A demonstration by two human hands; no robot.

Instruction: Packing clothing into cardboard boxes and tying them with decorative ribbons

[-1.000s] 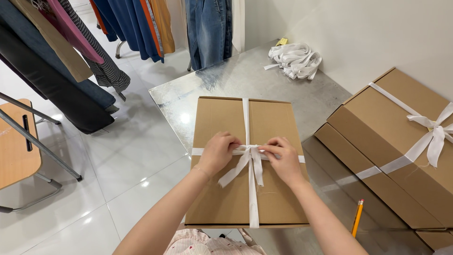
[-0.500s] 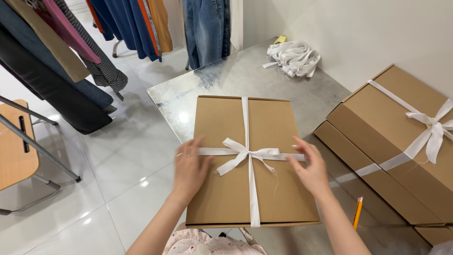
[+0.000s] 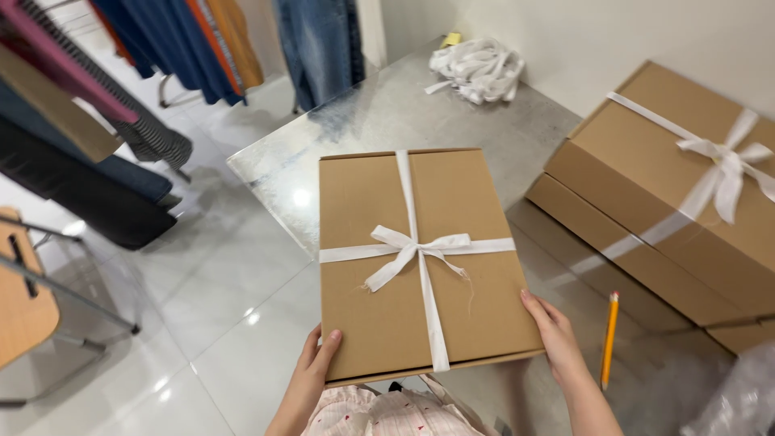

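Observation:
A flat brown cardboard box (image 3: 367, 210) lies in front of me on the grey metal table (image 3: 484, 129), tied crosswise with a white ribbon (image 3: 412, 246) that ends in a bow at its middle. My left hand (image 3: 311, 371) grips the box's near left corner, thumb on top. My right hand (image 3: 557, 343) holds the near right corner from the side. The near edge of the box sticks out past the table toward my body.
Two larger ribbon-tied cardboard boxes (image 3: 678, 169) are stacked at the right. An orange pencil (image 3: 609, 339) lies beside my right hand. A heap of white ribbon (image 3: 476, 69) sits at the table's far end. Hanging clothes (image 3: 105, 97) and a wooden chair (image 3: 24, 299) stand at left.
Both hands left the bow at the box's middle, spread out to its sides, then slid down to the near corners. The bow now lies tied and free.

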